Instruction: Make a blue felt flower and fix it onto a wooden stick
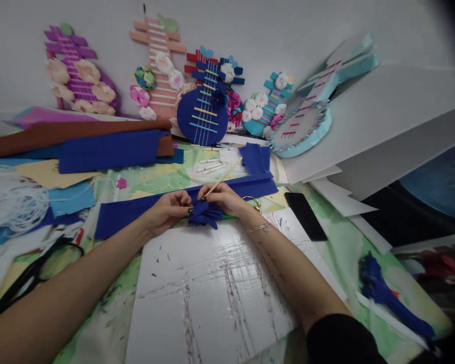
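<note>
My left hand (172, 208) pinches the left side of a dark blue flower (203, 216) made of cut petals. Closed against the flower's other side is my right hand (224, 198), which also grips a thin wooden stick (227, 173) slanting up and away to the right. The inner fingertips are partly hidden by the hands. Beneath the flower lies a scored white board (212, 273) sprinkled with small blue scraps. A long blue strip (125, 215) of sheet material stretches behind both hands.
Black scissors (49, 268) lie at left near tangled white cord (11, 197). A phone (305, 216), gold-coloured rings (253, 202) and a blue-handled tool (390, 298) are on the right. Decorated model lutes (202, 116) stand along the wall, behind white sticks (210, 166) and folded sheets (109, 150).
</note>
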The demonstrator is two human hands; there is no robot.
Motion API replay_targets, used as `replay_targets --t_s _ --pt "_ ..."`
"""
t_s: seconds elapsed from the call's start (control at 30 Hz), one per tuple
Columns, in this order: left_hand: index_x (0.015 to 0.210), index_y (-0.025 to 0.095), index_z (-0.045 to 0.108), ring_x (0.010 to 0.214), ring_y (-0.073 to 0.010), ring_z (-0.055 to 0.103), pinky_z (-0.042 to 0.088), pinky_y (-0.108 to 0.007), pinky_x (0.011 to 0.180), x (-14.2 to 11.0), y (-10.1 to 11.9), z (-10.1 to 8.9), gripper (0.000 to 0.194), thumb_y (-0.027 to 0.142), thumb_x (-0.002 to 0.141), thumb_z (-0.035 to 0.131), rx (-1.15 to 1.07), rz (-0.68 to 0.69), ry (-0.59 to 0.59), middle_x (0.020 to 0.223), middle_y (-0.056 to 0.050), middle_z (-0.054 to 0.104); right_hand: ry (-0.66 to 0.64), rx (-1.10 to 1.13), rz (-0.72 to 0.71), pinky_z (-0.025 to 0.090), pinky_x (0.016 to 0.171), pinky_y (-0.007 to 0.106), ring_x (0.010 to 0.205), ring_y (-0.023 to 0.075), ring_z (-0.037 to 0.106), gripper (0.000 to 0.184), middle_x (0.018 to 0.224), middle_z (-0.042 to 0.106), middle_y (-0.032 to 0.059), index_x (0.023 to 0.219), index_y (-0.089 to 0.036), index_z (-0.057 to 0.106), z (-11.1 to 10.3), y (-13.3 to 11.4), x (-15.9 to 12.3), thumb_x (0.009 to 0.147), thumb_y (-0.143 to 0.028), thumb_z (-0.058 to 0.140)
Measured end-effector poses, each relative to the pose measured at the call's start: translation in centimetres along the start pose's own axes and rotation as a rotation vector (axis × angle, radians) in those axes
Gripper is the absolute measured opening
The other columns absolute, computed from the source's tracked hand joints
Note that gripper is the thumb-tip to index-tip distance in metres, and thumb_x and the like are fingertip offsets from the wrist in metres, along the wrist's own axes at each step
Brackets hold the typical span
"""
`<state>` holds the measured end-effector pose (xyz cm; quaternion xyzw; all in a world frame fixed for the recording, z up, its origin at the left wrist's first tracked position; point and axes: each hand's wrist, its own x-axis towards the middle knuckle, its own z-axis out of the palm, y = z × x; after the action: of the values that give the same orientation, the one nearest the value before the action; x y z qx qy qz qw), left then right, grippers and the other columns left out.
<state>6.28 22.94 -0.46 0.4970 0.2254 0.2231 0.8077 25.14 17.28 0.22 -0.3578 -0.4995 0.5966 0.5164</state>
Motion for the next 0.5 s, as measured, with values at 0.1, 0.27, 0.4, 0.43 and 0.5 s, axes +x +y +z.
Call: replay_targets --t_s 0.1,0.27,0.4,0.43,0.5 --pt "0.065 0.016 0.039 0.060 -0.0065 0.052 0.042 -0.017 0.055 -0.01 0.05 0.07 0.039 0.004 0.057 0.075 -0.007 -0.002 0.005 0.070 0.004 0.048 -0.018 -0.006 -0.001 0.039 0.059 0.022 0.062 0.0099 0.052 0.014 0.066 0.063 -0.0002 0.073 -0.013 0.067 -0.17 0.10 0.13 0.060 -0.012 0.060" --pt "0.064 0.016 0.040 0.061 -0.0080 0.052 0.044 -0.018 0.056 0.05 0.06 0.05 0.038 0.003 0.056 0.075 -0.006 -0.033 0.033 0.069 0.003 0.049 -0.044 0.028 0.012 0.040 0.061 0.022 0.064 0.0098 0.053 0.014 0.068 0.063 -0.0004 0.073 -0.014 0.067 -0.49 0.42 0.35 0.061 -0.011 0.060" --pt "0.064 0.017 0.041 0.061 -0.0089 0.052 0.043 -0.019 0.053 0.07 -0.12 -0.06 0.038 0.005 0.055 0.076 -0.003 -0.039 0.056 0.071 0.002 0.052 -0.085 0.056 0.021 0.042 0.064 0.023 0.067 0.0110 0.056 0.014 0.070 0.064 0.0002 0.075 -0.015 0.067 -0.60 0.60 0.42 0.063 -0.013 0.061" --pt "0.064 0.017 0.042 0.061 -0.0089 0.051 0.043 -0.019 0.053 0.07 -0.17 -0.07 0.037 0.005 0.055 0.076 -0.004 -0.036 0.062 0.072 0.002 0.052 -0.092 0.067 0.030 0.043 0.065 0.023 0.068 0.0114 0.056 0.013 0.070 0.064 0.0002 0.076 -0.015 0.067 -0.59 0.62 0.41 0.064 -0.013 0.061" --pt "0.064 0.017 0.042 0.060 -0.0086 0.051 0.043 -0.018 0.053 0.09 -0.19 -0.07 0.037 0.006 0.055 0.076 -0.003 -0.039 0.073 0.071 0.002 0.052 -0.095 0.084 0.045 0.043 0.066 0.024 0.069 0.0117 0.056 0.013 0.069 0.064 -0.0001 0.076 -0.015 0.067 -0.54 0.65 0.38 0.065 -0.014 0.061"
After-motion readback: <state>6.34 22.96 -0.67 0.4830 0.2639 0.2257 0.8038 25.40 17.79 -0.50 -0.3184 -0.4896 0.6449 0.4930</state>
